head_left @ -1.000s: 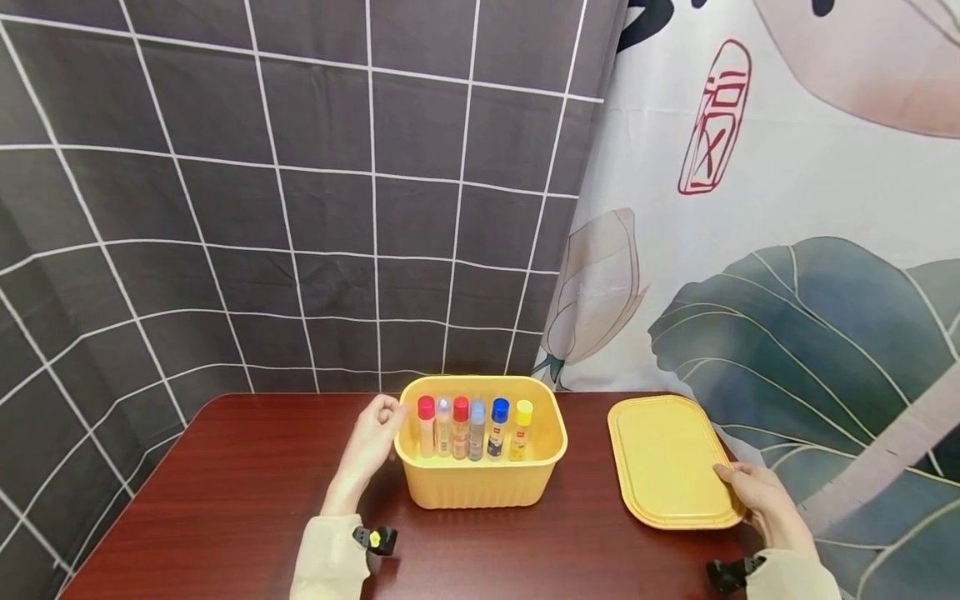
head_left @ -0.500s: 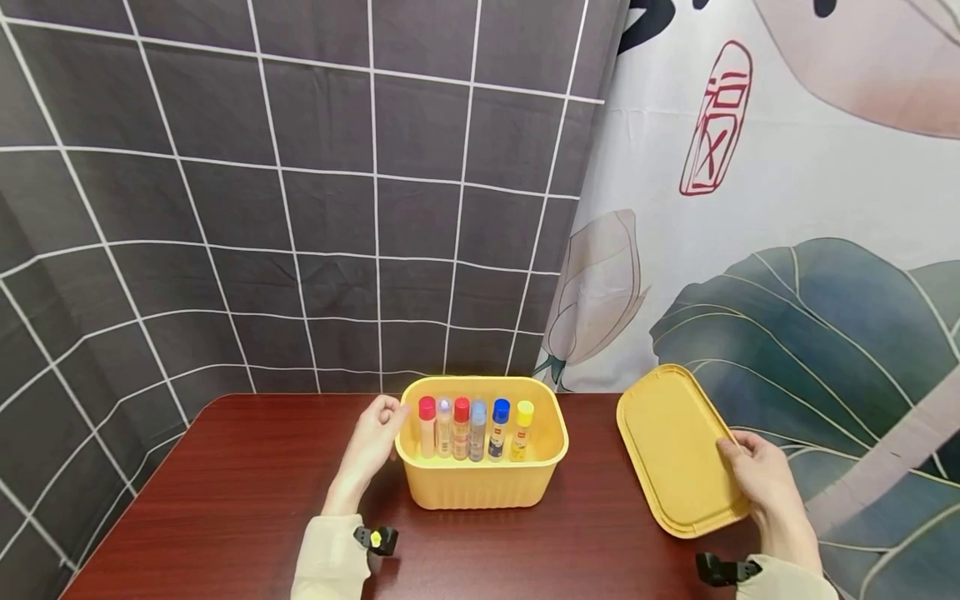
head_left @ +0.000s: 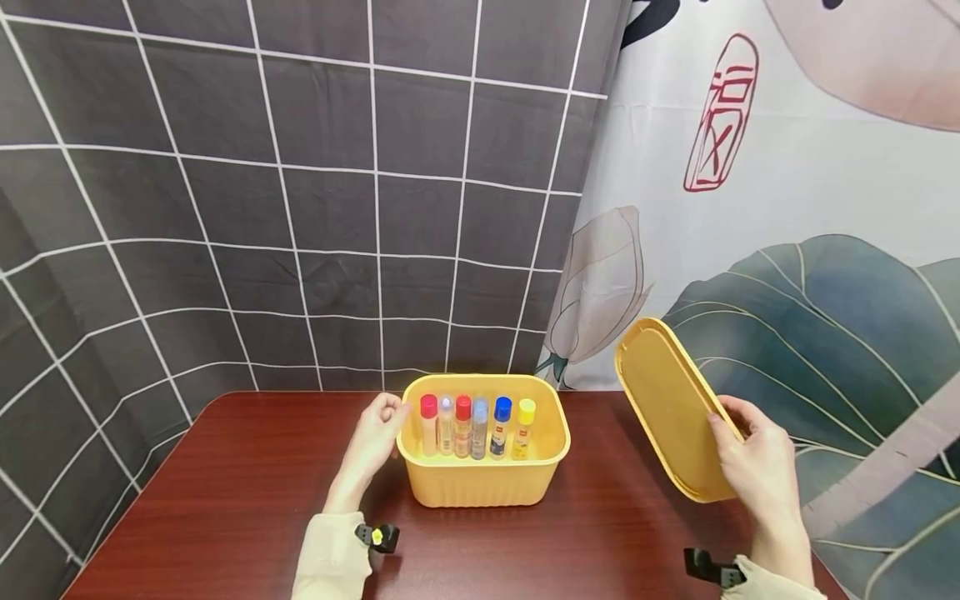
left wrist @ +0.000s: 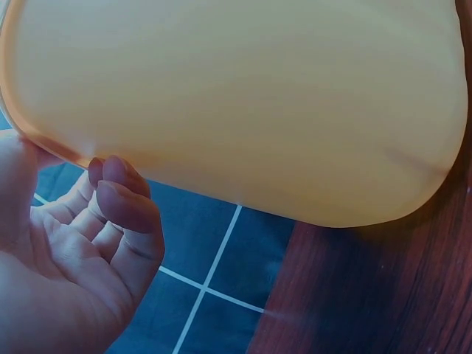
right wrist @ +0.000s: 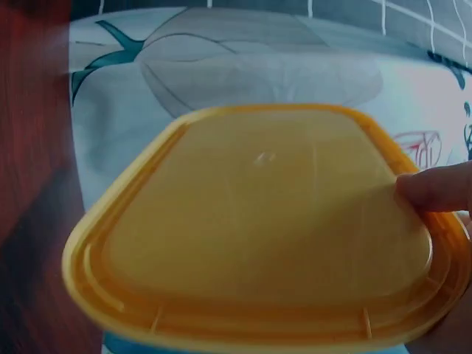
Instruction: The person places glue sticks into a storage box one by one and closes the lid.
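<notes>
A yellow plastic box (head_left: 480, 487) stands on the table, with several slim clear tubes (head_left: 478, 433) with coloured caps upright inside in a row. At its left end my left hand (head_left: 369, 442) holds the rim; in the left wrist view, curled fingers (left wrist: 131, 210) lie against the wall of the box. To the right, my right hand (head_left: 761, 467) grips the right edge of a yellow lid (head_left: 675, 408). The lid is raised and tilted steeply, apart from the box. In the right wrist view the thumb (right wrist: 435, 189) presses on the ribbed face of the lid.
The dark red wooden table (head_left: 247, 500) ends at a grey cloth (head_left: 322, 208) with white grid lines. Behind the lid hangs a white cloth (head_left: 645, 150) printed with lotus leaves.
My right hand has lifted the lid off the table, tilted it up and shifted it slightly left. The left hand and the box have stayed in place.
</notes>
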{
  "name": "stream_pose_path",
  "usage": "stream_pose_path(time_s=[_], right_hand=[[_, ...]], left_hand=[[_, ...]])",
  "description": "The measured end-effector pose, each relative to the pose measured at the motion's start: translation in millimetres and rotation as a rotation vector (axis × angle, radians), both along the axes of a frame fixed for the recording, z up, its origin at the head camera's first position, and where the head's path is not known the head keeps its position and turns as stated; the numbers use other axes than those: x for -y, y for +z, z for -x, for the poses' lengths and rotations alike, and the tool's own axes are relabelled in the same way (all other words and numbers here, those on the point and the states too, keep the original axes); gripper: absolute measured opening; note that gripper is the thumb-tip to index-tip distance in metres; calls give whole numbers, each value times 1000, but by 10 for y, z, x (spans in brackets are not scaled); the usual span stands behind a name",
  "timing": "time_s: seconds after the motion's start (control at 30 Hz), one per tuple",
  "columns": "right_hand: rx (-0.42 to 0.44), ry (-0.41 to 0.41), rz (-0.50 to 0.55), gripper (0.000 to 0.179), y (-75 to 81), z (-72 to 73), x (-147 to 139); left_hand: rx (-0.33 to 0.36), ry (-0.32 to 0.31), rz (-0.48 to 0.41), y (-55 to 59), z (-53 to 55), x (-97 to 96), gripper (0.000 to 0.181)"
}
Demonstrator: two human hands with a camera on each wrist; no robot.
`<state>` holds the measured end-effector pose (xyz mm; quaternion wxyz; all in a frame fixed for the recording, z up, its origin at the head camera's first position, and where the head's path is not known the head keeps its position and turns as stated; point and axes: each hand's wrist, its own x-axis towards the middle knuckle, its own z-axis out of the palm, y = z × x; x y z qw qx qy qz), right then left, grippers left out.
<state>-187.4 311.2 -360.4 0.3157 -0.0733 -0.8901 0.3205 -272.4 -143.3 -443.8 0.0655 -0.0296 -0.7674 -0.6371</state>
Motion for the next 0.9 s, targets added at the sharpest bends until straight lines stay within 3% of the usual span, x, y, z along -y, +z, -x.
stream_pose_path(time_s=[0.1, 0.3, 0.53, 0.7, 0.9], right_hand=[[-142, 34, -44, 23, 11, -7, 109], [-444, 205, -194, 32, -29, 78, 290], [-622, 359, -282, 32, -103, 214, 506], [-793, 413, -306, 23, -151, 334, 675], [-901, 477, -336, 28, -129, 394, 886]], left_hand=[[-1, -5, -6, 5, -2, 0, 17], [-7, -6, -19, 0, -1, 7, 16], [-11, -5, -25, 21, -15, 3, 15], [-18, -3, -14, 20, -9, 8, 16], [-24, -4, -5, 8, 1, 6, 17]])
